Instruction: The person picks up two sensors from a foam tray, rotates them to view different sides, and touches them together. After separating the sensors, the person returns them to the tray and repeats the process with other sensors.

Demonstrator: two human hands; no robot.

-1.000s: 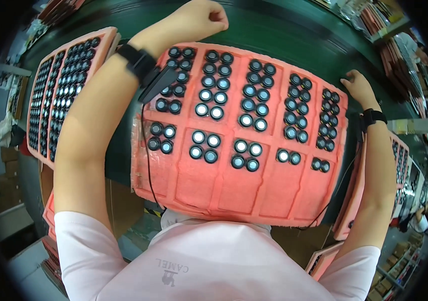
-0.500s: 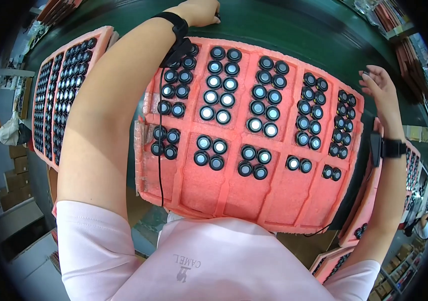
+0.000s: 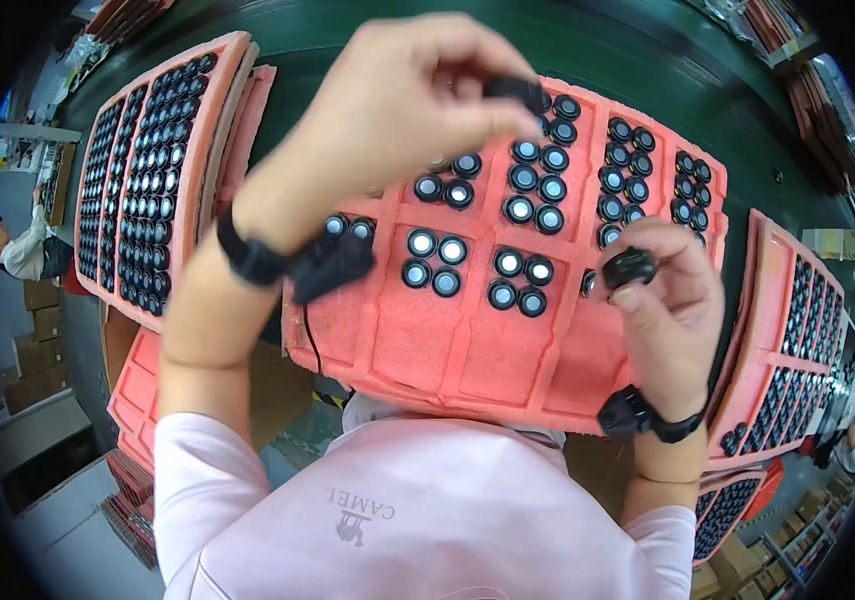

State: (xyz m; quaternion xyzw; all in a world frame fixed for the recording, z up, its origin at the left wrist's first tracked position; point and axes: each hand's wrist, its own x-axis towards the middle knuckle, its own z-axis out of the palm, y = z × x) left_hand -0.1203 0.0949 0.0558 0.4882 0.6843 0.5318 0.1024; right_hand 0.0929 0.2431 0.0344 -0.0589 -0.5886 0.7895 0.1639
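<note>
A pink foam tray (image 3: pixel 417 345) lies in front of me, its compartments part filled with small black round parts (image 3: pixel 445 283) with silver-grey disc faces. My left hand (image 3: pixel 427 90), slightly blurred, is above the tray's far side. Its thumb and fingers are closed on a black round part (image 3: pixel 513 92). Over the tray's right side, my right hand (image 3: pixel 682 310) pinches another black round part (image 3: pixel 629 267) between thumb and fingers. The two hands are apart, and they hide some parts beneath them. A black wristband (image 3: pixel 247 250) with a box and cable is on my left wrist.
Full stacked trays stand at left (image 3: pixel 209 120) and right (image 3: pixel 772 345). A dark green surface (image 3: pixel 627 45) runs behind the middle tray. At lower left are an emptier pink tray (image 3: pixel 137 395) and cardboard boxes (image 3: pixel 42 355). Another person (image 3: pixel 22 245) is at far left.
My left hand has come back from beyond the tray and moved right over it. My right hand has moved inward from the right side to above the tray.
</note>
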